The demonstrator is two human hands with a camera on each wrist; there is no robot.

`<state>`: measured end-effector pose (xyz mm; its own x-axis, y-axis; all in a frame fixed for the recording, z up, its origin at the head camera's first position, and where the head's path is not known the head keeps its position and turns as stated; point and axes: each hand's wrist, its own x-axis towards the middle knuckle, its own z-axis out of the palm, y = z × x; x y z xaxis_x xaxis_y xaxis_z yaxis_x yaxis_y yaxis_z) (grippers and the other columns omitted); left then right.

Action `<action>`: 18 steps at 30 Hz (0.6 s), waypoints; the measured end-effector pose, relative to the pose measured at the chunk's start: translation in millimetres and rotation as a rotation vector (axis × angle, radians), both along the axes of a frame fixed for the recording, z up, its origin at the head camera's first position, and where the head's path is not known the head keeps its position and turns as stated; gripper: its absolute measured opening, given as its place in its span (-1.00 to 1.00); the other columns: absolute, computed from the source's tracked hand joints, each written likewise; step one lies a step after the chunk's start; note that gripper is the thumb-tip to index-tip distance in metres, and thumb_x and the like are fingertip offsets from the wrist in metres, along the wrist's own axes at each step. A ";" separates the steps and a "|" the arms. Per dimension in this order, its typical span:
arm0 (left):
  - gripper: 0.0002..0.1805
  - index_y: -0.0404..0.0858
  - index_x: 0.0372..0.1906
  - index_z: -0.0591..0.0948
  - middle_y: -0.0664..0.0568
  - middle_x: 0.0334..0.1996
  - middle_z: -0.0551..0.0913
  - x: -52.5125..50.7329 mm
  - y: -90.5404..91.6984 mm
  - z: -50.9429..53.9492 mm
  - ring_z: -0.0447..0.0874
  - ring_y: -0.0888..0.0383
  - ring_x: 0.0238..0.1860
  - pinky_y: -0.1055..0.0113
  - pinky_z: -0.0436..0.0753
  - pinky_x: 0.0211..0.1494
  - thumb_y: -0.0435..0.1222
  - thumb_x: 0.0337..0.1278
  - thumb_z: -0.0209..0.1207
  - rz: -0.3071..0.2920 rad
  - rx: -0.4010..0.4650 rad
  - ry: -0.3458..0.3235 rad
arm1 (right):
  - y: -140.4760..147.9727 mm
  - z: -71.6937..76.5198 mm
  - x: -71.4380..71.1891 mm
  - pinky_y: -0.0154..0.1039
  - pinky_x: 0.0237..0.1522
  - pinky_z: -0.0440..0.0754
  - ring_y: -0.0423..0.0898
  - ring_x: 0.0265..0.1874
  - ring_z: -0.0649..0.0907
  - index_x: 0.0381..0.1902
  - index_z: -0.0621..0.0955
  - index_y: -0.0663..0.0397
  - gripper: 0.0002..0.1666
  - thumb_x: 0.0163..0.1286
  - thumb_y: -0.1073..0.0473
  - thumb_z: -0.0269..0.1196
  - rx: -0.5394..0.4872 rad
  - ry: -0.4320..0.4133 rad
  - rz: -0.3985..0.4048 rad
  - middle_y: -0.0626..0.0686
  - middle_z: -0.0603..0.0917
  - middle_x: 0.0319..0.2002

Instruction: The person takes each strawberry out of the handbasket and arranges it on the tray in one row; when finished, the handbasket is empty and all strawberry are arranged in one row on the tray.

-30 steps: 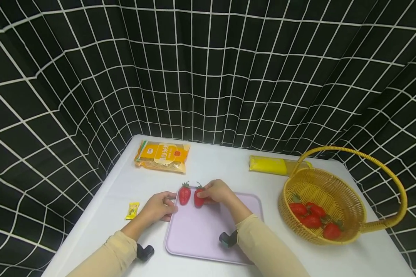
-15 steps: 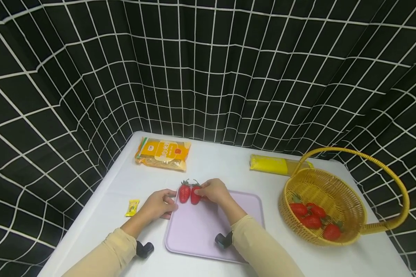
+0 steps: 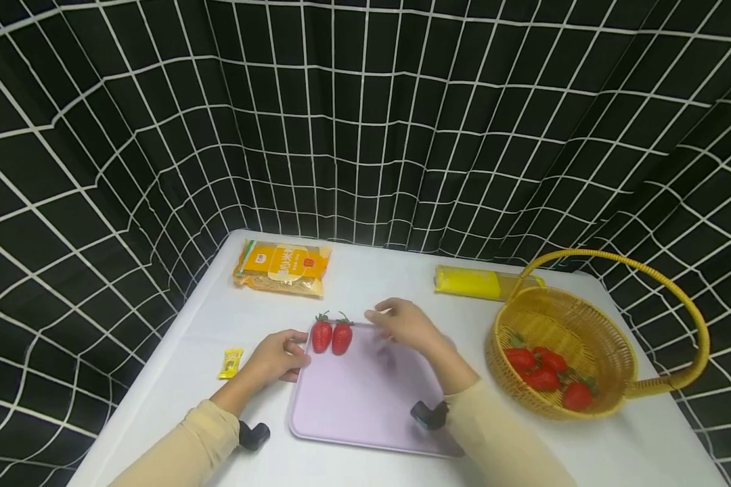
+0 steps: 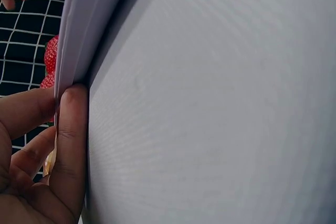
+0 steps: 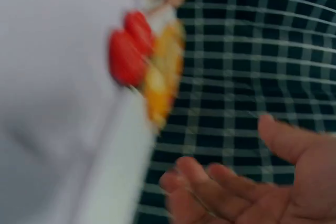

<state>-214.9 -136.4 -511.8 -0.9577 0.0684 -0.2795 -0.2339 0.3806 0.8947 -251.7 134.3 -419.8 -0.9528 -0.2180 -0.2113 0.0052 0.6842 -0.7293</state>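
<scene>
Two red strawberries lie side by side at the far left corner of a light purple tray (image 3: 365,406): the left strawberry (image 3: 321,336) and the right strawberry (image 3: 342,337). My left hand (image 3: 275,358) pinches the tray's left rim, its thumb and fingers on either side of the edge in the left wrist view. Above the tray's far edge, to the right of the strawberries, my right hand (image 3: 409,326) hovers with fingers apart. It holds nothing; the right wrist view, though blurred, shows a gap between its thumb and fingers.
At right stands a yellow wicker basket (image 3: 623,368) with a tall handle and several strawberries (image 3: 542,379) inside. An orange food packet (image 3: 283,268) lies at the back left, a yellow packet (image 3: 475,282) at the back right. A small yellow wrapper (image 3: 231,363) is left of my left hand.
The right strawberry was slid left against the other one and let go. My right hand then moved away to the right. The left hand stayed at the tray's rim.
</scene>
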 end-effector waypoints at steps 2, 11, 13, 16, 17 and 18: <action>-0.43 -0.30 0.20 0.54 -0.08 -0.32 0.59 -0.3 1.0 -2.4 0.67 0.08 -0.48 0.23 0.77 -0.45 -0.47 -0.02 0.36 -0.014 0.007 0.000 | 24.9 17.3 9.9 0.03 -0.03 0.67 0.15 -0.05 0.65 0.25 0.50 0.17 -0.29 0.34 -0.21 0.25 0.021 0.060 0.064 0.20 0.66 -0.01; -0.43 -0.29 0.20 0.53 -0.08 -0.30 0.59 -0.2 -2.2 -0.2 0.66 0.08 -0.47 0.24 0.77 -0.45 -0.45 0.00 0.36 0.011 -0.027 -0.001 | 138.3 69.3 41.5 0.54 0.29 -0.06 0.33 0.46 -0.12 0.56 0.04 -0.31 0.20 0.10 -0.19 0.45 0.102 0.071 0.408 0.17 -0.05 0.54; -0.42 -0.29 0.21 0.53 -0.08 -0.29 0.59 -0.2 -3.0 -0.2 0.66 0.09 -0.47 0.25 0.77 -0.45 -0.45 0.00 0.36 0.009 -0.035 -0.002 | 167.7 73.0 43.4 0.54 0.27 0.02 0.37 0.45 -0.10 0.57 -0.08 -0.37 0.27 0.11 -0.12 0.46 0.098 0.039 0.444 0.21 -0.10 0.54; -0.42 -0.28 0.21 0.52 -0.07 -0.28 0.59 -0.7 -2.4 -0.1 0.66 0.09 -0.45 0.26 0.77 -0.44 -0.43 0.00 0.37 0.003 -0.045 -0.004 | 218.3 71.1 37.2 0.59 0.22 0.02 0.44 0.42 -0.12 0.58 -0.22 -0.25 0.22 0.26 -0.01 0.35 0.031 -0.075 0.404 0.26 -0.22 0.53; -0.42 -0.28 0.22 0.52 -0.08 -0.28 0.59 -0.7 -2.1 0.2 0.66 0.09 -0.44 0.26 0.77 -0.44 -0.43 0.00 0.36 0.000 -0.048 -0.003 | 234.8 68.6 33.1 0.59 0.22 0.04 0.46 0.41 -0.12 0.58 -0.24 -0.16 0.17 0.33 -0.01 0.29 0.006 -0.119 0.360 0.30 -0.23 0.52; -0.42 -0.28 0.22 0.52 -0.08 -0.28 0.59 -0.7 -1.8 0.4 0.66 0.09 -0.44 0.25 0.77 -0.44 -0.43 0.00 0.36 -0.002 -0.047 -0.002 | 250.3 64.6 27.8 0.57 0.23 0.07 0.49 0.40 -0.10 0.58 -0.23 -0.04 0.10 0.39 -0.02 0.22 -0.014 -0.152 0.305 0.35 -0.21 0.51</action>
